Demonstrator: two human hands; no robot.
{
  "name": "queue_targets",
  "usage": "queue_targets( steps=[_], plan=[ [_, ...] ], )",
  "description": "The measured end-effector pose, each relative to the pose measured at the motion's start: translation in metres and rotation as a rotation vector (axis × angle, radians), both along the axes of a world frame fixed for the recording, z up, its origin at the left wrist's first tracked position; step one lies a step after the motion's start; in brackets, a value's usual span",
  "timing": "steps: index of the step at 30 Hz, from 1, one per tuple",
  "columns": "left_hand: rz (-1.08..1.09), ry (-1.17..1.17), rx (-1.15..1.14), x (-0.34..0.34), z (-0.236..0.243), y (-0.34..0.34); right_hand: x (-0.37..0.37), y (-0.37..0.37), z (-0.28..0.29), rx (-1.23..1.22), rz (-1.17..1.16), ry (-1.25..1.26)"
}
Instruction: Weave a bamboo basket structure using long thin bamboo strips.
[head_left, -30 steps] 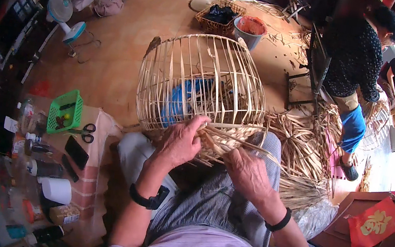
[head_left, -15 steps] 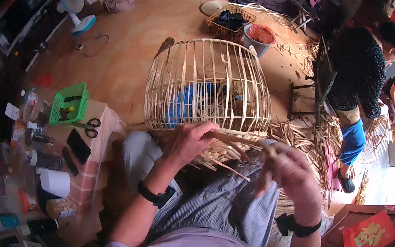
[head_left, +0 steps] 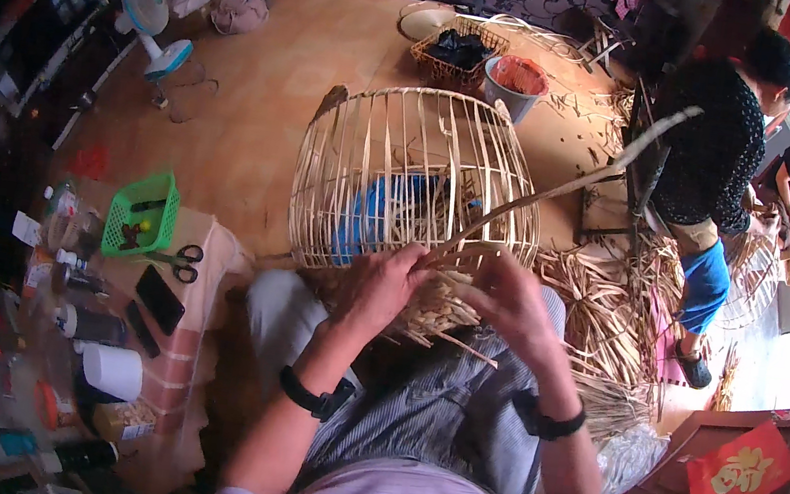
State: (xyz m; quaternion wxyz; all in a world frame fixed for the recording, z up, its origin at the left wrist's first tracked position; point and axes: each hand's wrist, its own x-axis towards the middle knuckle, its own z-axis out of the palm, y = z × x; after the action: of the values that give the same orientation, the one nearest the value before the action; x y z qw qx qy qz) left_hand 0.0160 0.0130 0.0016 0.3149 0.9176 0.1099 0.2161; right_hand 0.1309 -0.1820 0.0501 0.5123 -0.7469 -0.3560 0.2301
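Note:
An open-ribbed wicker basket of pale strips lies in front of my knees, its near rim bristling with short strip ends. My left hand is closed on a long dried plant strip at this rim. From there the strip rises to the upper right, its pale tip in the air. My right hand is just to the right, fingers curled inward and pinched at the rim on a bent part of a strip, partly hidden by the fingers. Blue material shows through the ribs.
At left, a low table bears a green basket, scissors, a phone and several bottles. Loose dried strips lie at right, near two people. A grey bucket and a fan stand farther off.
My right hand has come left and in toward the rim, close to my left hand. The long strip, earlier low between both hands, now sticks up to the upper right.

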Motion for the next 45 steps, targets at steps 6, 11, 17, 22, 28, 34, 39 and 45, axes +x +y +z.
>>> queue_targets(
  steps=[6,11,17,22,28,34,39,45],
  plan=[
    [0.014,-0.029,0.028,-0.002,0.000,-0.002,0.009,0.051,-0.010,0.161,-0.071,0.127],
    [0.053,0.112,0.125,0.001,-0.002,-0.007,0.009,0.041,-0.012,0.349,-0.139,0.416],
    [0.082,0.122,0.150,0.006,-0.003,-0.010,0.034,0.041,-0.028,0.434,-0.039,0.686],
    [0.091,-0.009,0.118,0.009,-0.006,-0.012,0.052,0.041,-0.035,0.320,-0.094,0.622],
    [0.193,0.112,0.136,0.014,-0.007,-0.022,0.078,0.070,-0.026,0.165,0.043,0.261],
    [0.193,0.058,0.012,0.015,-0.004,-0.025,0.083,0.100,-0.011,-0.107,0.088,-0.319],
    [0.213,0.166,0.092,0.016,0.005,-0.024,0.069,0.111,-0.007,-0.317,0.031,-0.723],
    [0.268,0.184,0.124,0.021,0.010,-0.025,0.069,0.114,-0.025,-0.240,-0.079,-0.776]
  ],
)
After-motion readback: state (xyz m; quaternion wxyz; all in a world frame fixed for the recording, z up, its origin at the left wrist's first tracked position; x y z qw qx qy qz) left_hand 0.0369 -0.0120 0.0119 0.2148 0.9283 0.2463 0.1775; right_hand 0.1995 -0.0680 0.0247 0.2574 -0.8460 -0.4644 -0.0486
